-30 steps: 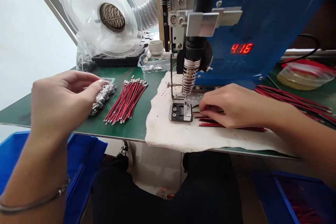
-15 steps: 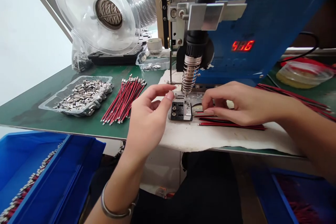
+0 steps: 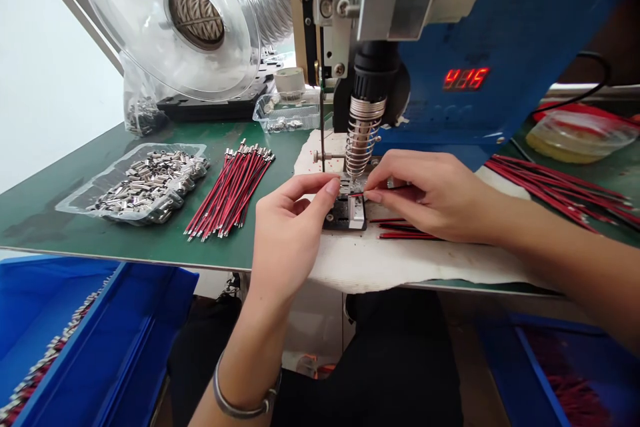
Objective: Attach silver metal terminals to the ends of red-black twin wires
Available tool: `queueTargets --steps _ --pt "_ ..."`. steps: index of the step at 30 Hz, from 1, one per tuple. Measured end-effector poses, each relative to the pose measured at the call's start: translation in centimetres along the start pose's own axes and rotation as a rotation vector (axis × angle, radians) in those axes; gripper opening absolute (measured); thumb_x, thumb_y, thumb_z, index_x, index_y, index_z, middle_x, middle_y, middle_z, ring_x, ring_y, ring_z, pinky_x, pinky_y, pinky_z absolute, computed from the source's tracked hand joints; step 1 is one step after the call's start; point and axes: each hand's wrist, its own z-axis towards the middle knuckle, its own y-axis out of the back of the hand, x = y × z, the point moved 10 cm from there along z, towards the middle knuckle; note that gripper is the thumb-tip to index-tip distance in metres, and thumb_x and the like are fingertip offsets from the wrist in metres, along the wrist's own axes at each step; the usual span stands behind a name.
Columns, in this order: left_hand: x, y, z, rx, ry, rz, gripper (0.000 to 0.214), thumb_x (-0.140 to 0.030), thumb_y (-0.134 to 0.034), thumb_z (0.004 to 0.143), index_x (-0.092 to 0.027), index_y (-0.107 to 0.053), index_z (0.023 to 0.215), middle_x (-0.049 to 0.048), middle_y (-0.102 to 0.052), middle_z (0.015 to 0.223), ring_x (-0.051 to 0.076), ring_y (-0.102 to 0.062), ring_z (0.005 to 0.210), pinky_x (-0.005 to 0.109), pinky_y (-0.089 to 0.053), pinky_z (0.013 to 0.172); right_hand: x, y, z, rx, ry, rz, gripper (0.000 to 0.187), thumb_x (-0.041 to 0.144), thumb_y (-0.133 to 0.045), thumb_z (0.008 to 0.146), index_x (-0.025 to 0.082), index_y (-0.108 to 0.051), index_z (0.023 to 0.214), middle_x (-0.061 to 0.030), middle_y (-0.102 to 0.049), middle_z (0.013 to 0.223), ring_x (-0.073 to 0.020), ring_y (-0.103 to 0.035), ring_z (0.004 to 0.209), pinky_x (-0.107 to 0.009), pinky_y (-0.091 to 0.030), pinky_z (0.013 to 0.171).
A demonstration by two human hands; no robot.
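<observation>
My right hand (image 3: 430,197) pinches a thin red-and-black wire (image 3: 356,195), its end pointing left over the small metal fixture (image 3: 356,215). Facing it, my left hand (image 3: 287,230) has thumb and forefinger pressed together at the fixture's left side; whatever is between those fingertips is hidden or too small to name. Directly above hangs the machine's spring-wrapped tip (image 3: 366,137). Several loose red-and-black wires (image 3: 400,235) lie on the white cloth (image 3: 370,267) below my right hand.
A clear tray of metal connectors (image 3: 150,183) and a bundle of wires with connectors (image 3: 230,193) lie on the green table at left. The blue machine (image 3: 450,117) stands behind. More wires (image 3: 555,187) lie right. Blue bins (image 3: 135,340) sit below the table edge.
My right hand has lifted a wire off the cloth and brought it left to the fixture. My left hand stays near the fixture with its fingertips closed together. The view has shifted slightly.
</observation>
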Motion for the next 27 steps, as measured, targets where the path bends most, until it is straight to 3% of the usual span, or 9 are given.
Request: queueTargets --steps 5,13,17,22,27 --pt "-0.05 0.01 -0.08 0.006 -0.015 0.03 0.018 -0.042 -0.081 0.085 -0.025 -0.081 0.091 0.0016 -0.073 0.082 0.007 -0.036 0.049 0.025 -0.025 0.043 0.15 -0.09 -0.05 0.015 0.015 -0.016 0.018 0.035 -0.054 0.103 0.026 -0.069 0.099 -0.0056 -0.073 0.093 -0.0209 -0.067 0.083 -0.033 -0.048 0.068" --pt "0.1 0.05 -0.08 -0.001 -0.007 0.012 0.016 -0.036 -0.082 0.084 -0.025 -0.078 0.095 0.0013 -0.074 0.089 0.008 -0.04 0.053 0.025 -0.029 0.047 0.24 -0.12 0.07 0.02 0.0 -0.038 0.025 0.036 -0.049 0.105 0.025 -0.07 0.096 -0.0067 -0.073 0.095 -0.0221 -0.067 0.084 -0.035 -0.048 0.072" --pt "0.11 0.05 -0.07 0.003 -0.016 0.02 0.016 -0.037 -0.083 0.083 -0.024 -0.077 0.091 0.0017 -0.073 0.085 0.008 -0.043 0.053 0.025 -0.031 0.046 0.11 -0.17 0.03 0.026 -0.039 -0.086 0.025 0.034 -0.049 0.104 0.024 -0.07 0.097 -0.0071 -0.072 0.091 -0.0227 -0.065 0.079 -0.036 -0.045 0.069" --pt "0.39 -0.08 -0.08 0.009 0.007 0.029 0.019 -0.04 -0.084 0.082 -0.024 -0.079 0.088 0.0032 -0.074 0.086 0.014 -0.061 0.068 0.026 -0.043 0.054 0.3 0.2 -0.04 -0.017 -0.046 -0.093 0.022 0.032 -0.053 0.102 0.022 -0.07 0.092 -0.0061 -0.072 0.087 -0.0204 -0.063 0.074 -0.034 -0.043 0.066" --pt "0.51 -0.1 -0.08 0.007 0.028 0.032 0.022 -0.044 -0.085 0.08 -0.023 -0.08 0.087 0.0025 -0.071 0.076 0.013 -0.057 0.062 0.026 -0.043 0.055 0.52 0.72 -0.2 -0.101 -0.011 -0.093 0.02 0.03 -0.06 0.101 0.021 -0.069 0.086 -0.0022 -0.069 0.077 -0.0141 -0.052 0.058 -0.031 -0.038 0.059"
